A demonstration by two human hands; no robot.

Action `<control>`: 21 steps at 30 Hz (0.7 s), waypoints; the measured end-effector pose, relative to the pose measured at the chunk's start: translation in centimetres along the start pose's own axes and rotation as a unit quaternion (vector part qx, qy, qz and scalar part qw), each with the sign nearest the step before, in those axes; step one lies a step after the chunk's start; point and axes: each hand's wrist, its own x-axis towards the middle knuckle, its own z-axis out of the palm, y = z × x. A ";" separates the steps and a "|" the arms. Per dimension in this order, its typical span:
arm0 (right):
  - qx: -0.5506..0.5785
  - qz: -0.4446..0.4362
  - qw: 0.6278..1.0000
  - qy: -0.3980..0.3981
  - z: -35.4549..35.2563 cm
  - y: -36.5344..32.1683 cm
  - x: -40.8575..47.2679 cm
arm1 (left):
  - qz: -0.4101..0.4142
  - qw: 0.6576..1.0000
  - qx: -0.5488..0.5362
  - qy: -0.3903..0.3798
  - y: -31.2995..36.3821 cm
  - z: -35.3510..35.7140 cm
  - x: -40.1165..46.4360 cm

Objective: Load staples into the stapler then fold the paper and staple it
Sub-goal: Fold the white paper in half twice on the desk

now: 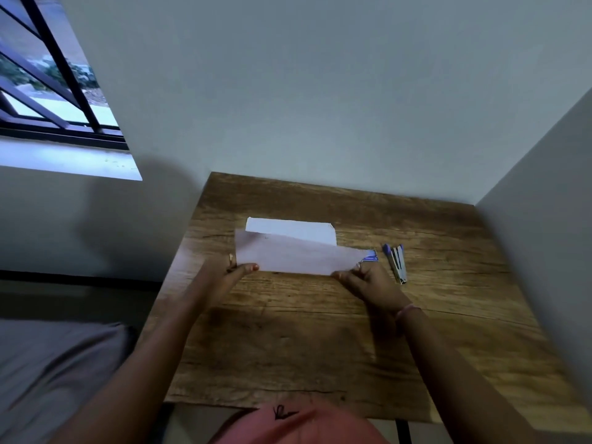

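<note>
Folding the sheet toward the wall

Your left hand [235, 267] and right hand [363, 277] each pinch a near corner of the paper [298, 251], lifting that flap over so edges meet; beyond, the stapler [397, 262] waits on the wooden table [320, 347].

No text, label, brand or number can be read anywhere. A small dark scribbled mark sits on the pink garment [298, 424] at the bottom edge, but it forms no legible letters. A faint speck on the paper [301, 254] is too small to make out.
</note>
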 end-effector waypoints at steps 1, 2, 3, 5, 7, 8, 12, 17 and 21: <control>-0.003 0.007 1.000 -0.001 0.2 0.1 -0.1 | -0.023 1.000 -0.013 0.000 -0.4 0.3 -0.2; -0.003 0.015 1.000 0.001 0.3 0.2 0.0 | -0.037 0.999 -0.011 0.005 -0.7 0.5 -0.3; -0.001 0.023 1.000 0.005 0.4 0.3 0.0 | -0.046 0.999 -0.008 0.010 -0.7 0.7 -0.4; -0.005 0.033 0.999 0.011 0.6 0.3 0.4 | -0.065 0.998 0.004 0.024 -0.6 1.1 -0.3; -0.011 0.047 0.998 0.028 1.0 0.4 0.8 | -0.086 0.996 0.015 0.033 -0.4 1.3 0.1; -0.010 0.057 0.998 0.040 1.2 0.3 0.9 | -0.094 0.995 0.023 0.031 -0.3 1.4 0.5; -0.024 0.089 0.993 0.078 1.7 0.1 1.8 | -0.124 0.992 0.019 0.030 0.1 1.5 1.6; -0.048 0.117 0.986 0.105 2.3 -0.4 3.0 | -0.188 0.981 0.033 0.046 -0.2 1.9 2.1; -0.044 0.157 0.979 0.121 2.9 -0.6 3.6 | -0.202 0.977 0.038 0.058 0.0 2.0 2.3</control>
